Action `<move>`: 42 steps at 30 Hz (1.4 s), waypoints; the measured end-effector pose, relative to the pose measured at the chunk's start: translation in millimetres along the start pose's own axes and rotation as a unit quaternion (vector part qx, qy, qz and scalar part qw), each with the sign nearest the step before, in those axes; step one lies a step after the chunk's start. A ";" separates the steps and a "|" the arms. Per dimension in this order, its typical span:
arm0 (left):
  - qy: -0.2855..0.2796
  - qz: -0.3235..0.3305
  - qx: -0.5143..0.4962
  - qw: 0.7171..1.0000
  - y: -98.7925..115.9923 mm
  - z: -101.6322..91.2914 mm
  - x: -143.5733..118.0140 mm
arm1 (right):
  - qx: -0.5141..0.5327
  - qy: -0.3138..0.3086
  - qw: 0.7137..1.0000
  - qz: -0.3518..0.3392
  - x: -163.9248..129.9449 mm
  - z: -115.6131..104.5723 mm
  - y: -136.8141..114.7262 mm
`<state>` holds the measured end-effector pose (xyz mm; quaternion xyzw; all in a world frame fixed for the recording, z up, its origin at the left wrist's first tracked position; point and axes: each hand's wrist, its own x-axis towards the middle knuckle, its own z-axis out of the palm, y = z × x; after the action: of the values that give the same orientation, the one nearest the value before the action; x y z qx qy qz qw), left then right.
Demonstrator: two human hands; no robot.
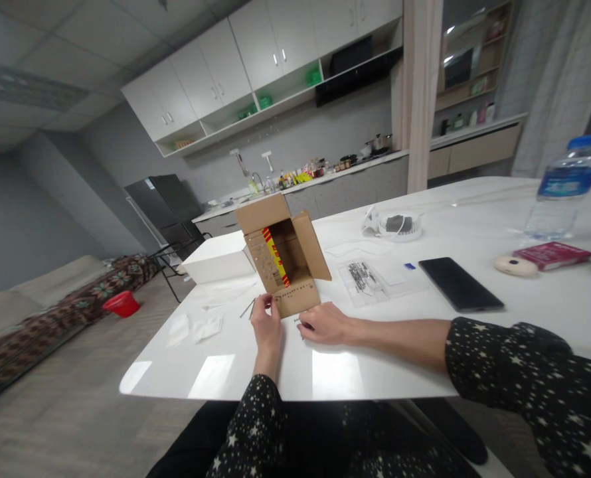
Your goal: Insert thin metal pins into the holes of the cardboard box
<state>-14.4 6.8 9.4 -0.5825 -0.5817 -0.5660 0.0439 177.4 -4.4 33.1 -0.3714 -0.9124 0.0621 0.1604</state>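
A small cardboard box [261, 262] stands open towards me on the white table, its flaps spread and a red-and-yellow strip along the opening. Its lower flap [298, 302] carries a row of small dark marks or holes. At that flap's left edge, my left hand [265, 322] has its thumb and fingers closed; what they pinch is too small to tell. A thin dark rod [247, 308] lies beside these fingers. Just right of the flap, my right hand [324, 323] rests on the table with curled fingers, their contents hidden. Small thin metal pieces show by its fingertips.
A clear case of small metal parts [361, 277] and a black phone [459, 284] lie to the right. Farther right are a water bottle [559, 192] and a maroon box [553, 255]. A white box [220, 259] stands behind left; crumpled tissues [208, 328] lie nearer.
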 end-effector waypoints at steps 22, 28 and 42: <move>-0.112 0.086 0.243 0.960 11.3 2.9 -3.9 | -0.010 0.020 1.000 0.010 2.2 1.1 2.5; -0.126 0.091 0.217 0.964 12.0 3.6 -4.7 | -0.003 0.020 1.000 0.006 2.1 0.6 5.1; -0.284 0.096 0.053 0.952 10.0 0.3 -8.9 | 0.008 0.021 1.000 0.010 0.3 -0.8 9.9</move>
<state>-4.1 -1.8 9.0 -0.7694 -0.5406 -0.3382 -0.0380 183.9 3.0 31.6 -0.3809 -0.9043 0.0629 0.1821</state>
